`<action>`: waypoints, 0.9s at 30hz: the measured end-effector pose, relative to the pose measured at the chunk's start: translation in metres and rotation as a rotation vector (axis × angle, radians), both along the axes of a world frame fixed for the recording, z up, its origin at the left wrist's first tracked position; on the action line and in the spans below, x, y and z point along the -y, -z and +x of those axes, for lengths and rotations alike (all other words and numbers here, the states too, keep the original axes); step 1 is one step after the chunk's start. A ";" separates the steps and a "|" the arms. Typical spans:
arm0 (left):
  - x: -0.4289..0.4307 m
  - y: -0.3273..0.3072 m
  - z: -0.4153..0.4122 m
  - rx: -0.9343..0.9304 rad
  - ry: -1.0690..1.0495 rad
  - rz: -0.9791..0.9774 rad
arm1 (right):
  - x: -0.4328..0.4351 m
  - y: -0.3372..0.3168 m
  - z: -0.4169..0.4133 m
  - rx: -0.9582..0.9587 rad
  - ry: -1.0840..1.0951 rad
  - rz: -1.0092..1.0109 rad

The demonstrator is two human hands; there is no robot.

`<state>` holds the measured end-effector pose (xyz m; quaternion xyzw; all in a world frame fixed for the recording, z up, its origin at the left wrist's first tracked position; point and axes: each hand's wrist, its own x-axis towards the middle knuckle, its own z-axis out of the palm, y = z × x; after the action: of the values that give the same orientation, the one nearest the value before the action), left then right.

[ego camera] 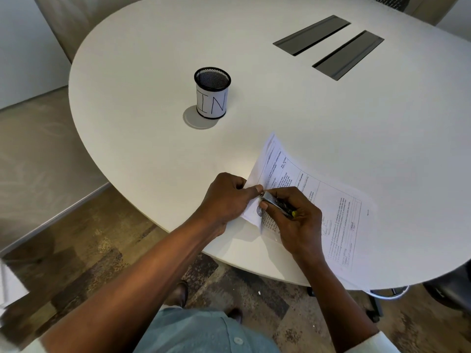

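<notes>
While left hand (226, 197) pinches papers (331, 212) | right hand (298, 225) grips metal tool (276, 203) (tip up-left, axis diagonal)

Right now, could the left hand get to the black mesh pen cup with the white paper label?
Probably yes: only bare white tabletop lies between the left hand and the black mesh pen cup. Its fingers pinch the printed paper sheets, so they must let go first.

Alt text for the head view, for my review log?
The left hand pinches the corner of printed papers on a white table while the right hand grips a small metal tool at that corner. A black mesh cup labelled IN stands farther back.
</notes>
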<state>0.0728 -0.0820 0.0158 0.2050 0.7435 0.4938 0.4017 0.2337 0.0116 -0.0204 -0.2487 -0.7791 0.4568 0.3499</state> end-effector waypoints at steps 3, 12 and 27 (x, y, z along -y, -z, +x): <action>0.000 0.007 0.000 0.053 -0.038 0.029 | 0.000 -0.001 0.000 -0.007 -0.010 -0.043; 0.003 0.004 -0.001 0.078 -0.073 0.065 | 0.001 -0.004 -0.002 0.010 0.014 -0.087; 0.009 -0.005 -0.007 -0.254 -0.050 -0.146 | -0.004 -0.009 0.004 -0.088 0.250 -0.320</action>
<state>0.0657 -0.0914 0.0207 0.2177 0.8270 0.4184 0.3059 0.2376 0.0152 -0.0116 -0.3756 -0.6436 0.5381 0.3938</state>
